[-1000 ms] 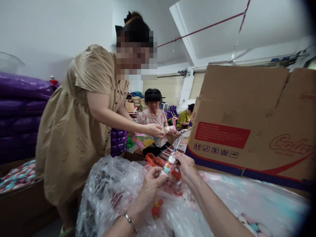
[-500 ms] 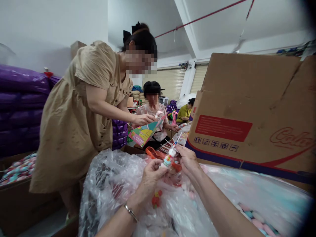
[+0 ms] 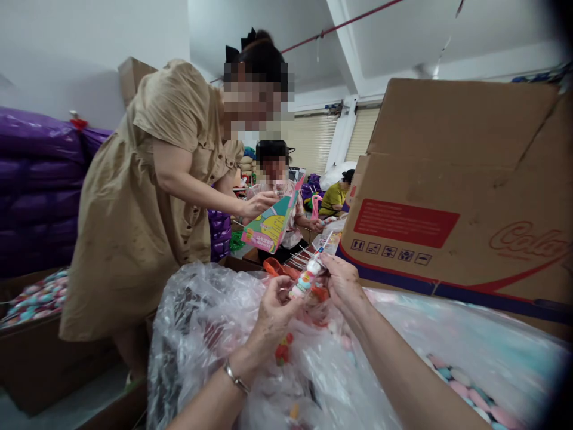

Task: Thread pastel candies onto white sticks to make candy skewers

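A marshmallow skewer (image 3: 305,279) in white, pink, yellow and pale blue slants between my two hands above a clear plastic bag. My right hand (image 3: 341,279) is closed at its upper end, pinching it where the white stick (image 3: 328,240) comes out. At the lower end, my left hand (image 3: 274,313) has its thumb and fingers bent loosely round the bottom marshmallow. Below the hands, the crumpled clear plastic (image 3: 201,322) covers red and yellow pieces (image 3: 283,351) too blurred to name.
A large cardboard box (image 3: 447,155) stands at the right. Pastel marshmallows (image 3: 463,385) show under plastic at lower right. A co-worker in a tan dress (image 3: 134,221) leans in from the left, holding a green and pink printed sheet (image 3: 271,227). Purple bundles (image 3: 40,179) are stacked far left.
The left hand's fingers have loosened slightly around the skewer's lower end. The co-worker's printed sheet has tilted more upright. The view has shifted a little.
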Demonstrator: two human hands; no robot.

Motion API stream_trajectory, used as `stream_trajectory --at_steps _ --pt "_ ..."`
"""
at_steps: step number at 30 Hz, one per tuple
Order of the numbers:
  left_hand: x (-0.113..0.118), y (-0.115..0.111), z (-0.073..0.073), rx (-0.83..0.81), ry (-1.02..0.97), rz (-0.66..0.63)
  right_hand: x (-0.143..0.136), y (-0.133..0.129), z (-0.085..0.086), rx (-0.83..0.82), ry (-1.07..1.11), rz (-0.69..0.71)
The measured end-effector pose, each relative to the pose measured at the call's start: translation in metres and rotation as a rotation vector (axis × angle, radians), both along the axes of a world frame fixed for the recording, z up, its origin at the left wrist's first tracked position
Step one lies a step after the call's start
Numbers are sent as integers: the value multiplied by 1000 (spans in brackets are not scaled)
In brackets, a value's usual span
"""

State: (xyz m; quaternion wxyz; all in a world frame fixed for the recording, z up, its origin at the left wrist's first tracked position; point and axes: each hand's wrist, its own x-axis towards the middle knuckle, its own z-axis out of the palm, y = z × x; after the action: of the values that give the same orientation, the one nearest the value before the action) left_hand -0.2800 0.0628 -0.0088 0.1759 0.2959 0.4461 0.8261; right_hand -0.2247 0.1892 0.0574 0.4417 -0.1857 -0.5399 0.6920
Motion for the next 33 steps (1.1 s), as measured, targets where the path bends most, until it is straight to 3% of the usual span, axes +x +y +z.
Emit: stream_trajectory --at_steps 8,14,20,30,33 --pt "5 -7 -4 -79 320 140 1 -7 4 -4 5 19" --pt "-1 -3 -16 -98 762 432 2 -11 4 -26 -2 28" --pt "0 -2 -21 -99 985 601 5 -17 8 -26 6 49" --pt "-2 1 -27 -114 1003 639 16 -22 13 -1 29 100" --pt "4 -6 -19 -130 912 549 21 -23 15 33 39 157"
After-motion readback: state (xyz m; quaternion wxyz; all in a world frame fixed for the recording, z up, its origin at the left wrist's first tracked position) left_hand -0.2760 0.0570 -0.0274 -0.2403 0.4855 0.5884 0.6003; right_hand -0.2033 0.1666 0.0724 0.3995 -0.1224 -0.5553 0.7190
